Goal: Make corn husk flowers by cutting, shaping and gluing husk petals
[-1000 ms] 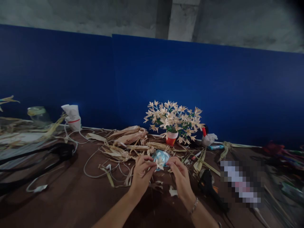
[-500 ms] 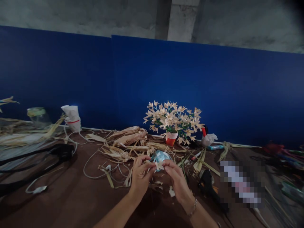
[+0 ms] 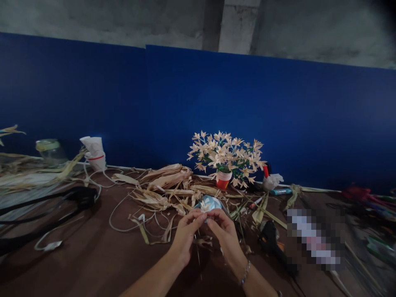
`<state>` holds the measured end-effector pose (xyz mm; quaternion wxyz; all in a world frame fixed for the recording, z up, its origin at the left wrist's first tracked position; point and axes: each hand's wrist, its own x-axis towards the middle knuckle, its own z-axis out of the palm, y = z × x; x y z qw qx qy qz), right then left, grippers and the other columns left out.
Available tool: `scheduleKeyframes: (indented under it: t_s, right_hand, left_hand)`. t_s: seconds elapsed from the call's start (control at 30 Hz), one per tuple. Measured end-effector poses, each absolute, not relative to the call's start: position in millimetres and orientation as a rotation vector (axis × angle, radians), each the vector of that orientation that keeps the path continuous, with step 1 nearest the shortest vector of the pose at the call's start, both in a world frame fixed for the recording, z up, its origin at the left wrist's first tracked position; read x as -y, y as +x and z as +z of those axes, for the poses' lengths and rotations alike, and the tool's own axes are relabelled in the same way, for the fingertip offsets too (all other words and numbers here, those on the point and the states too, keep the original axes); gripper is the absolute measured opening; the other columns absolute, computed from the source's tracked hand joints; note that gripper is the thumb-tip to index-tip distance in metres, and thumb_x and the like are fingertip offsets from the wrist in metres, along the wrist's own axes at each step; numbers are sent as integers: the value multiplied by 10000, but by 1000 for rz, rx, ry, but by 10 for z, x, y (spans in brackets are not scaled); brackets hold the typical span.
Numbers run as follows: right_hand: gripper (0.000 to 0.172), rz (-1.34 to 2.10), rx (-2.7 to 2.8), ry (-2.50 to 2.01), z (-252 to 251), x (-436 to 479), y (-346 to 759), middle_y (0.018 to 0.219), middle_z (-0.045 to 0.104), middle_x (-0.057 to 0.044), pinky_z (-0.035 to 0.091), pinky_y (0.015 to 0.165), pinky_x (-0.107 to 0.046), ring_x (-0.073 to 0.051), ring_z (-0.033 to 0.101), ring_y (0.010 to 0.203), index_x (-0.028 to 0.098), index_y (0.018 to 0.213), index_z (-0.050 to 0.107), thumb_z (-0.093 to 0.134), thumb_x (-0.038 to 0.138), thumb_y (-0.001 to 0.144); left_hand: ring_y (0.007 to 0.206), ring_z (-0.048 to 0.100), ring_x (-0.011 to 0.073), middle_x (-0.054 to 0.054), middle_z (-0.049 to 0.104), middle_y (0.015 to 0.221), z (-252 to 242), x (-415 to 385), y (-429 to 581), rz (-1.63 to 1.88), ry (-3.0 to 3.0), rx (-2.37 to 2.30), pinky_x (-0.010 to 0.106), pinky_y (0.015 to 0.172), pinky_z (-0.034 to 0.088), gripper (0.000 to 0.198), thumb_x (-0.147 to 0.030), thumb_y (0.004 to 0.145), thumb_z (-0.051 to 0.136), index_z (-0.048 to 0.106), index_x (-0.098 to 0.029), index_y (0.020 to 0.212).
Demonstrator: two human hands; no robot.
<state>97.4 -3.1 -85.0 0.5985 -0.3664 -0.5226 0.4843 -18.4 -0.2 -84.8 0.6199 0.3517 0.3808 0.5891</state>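
My left hand (image 3: 186, 234) pinches a small pale flower (image 3: 204, 206) made of husk-like petals, which points up above the fingertips. My right hand (image 3: 226, 232), with a bracelet on its wrist, is closed at the flower's base, its thumb and finger tips meeting the left ones. What exactly lies between the fingertips is mostly hidden. A thin wire-like strand (image 3: 198, 253) hangs beneath my left hand. Just behind the flower lies a light-blue and white item (image 3: 213, 201), partly covered by the hands.
Dried corn husks (image 3: 168, 178) are heaped behind my hands. A red cup (image 3: 223, 180) holds a bunch of finished husk flowers (image 3: 221, 152). To the right lies a black glue gun (image 3: 269, 237). White cables (image 3: 114, 227) loop on the left of the brown table (image 3: 102, 264).
My hands have drawn together and the fingers have turned inward. The flower now stands upright above the fingertips, where before it was stretched between the two hands.
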Motion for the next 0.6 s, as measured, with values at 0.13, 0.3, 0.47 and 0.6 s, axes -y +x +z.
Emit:
scheduleKeyframes:
  t_s: [0.13, 0.3, 0.47, 0.6]
  right_hand:
    - [172, 1201, 1133, -870, -818, 44, 952, 754, 594, -22, 440, 677, -274, -149, 531, 700, 182, 774, 599, 643, 313, 672]
    - [132, 1259, 1070, -839, -806, 37, 960, 745, 573, -6, 427, 676, -249, -136, 514, 705, 182, 717, 607, 666, 276, 647]
    - [133, 1344, 1017, -823, -790, 51, 963, 692, 555, 6, 418, 628, -237, -122, 496, 650, 180, 677, 581, 676, 261, 631]
    - [165, 1384, 991, -799, -748, 68, 954, 652, 535, 13, 403, 576, -224, -112, 478, 609, 170, 628, 552, 692, 255, 600]
  left_hand:
    - [611, 553, 129, -9, 609, 641, -850, 17, -171, 1236, 651, -716, 244, 621, 416, 195, -293, 568, 723, 634, -149, 664]
    - [590, 544, 117, -2, 609, 613, -891, 2, -162, 1195, 645, -682, 225, 591, 403, 181, -265, 556, 732, 631, -131, 623]
    - [590, 545, 117, 2, 617, 634, -908, -8, -159, 1188, 700, -726, 237, 623, 409, 193, -259, 529, 745, 647, -136, 640]
    - [592, 539, 117, 3, 614, 656, -924, -20, -160, 1211, 778, -777, 238, 625, 408, 197, -265, 513, 752, 640, -135, 609]
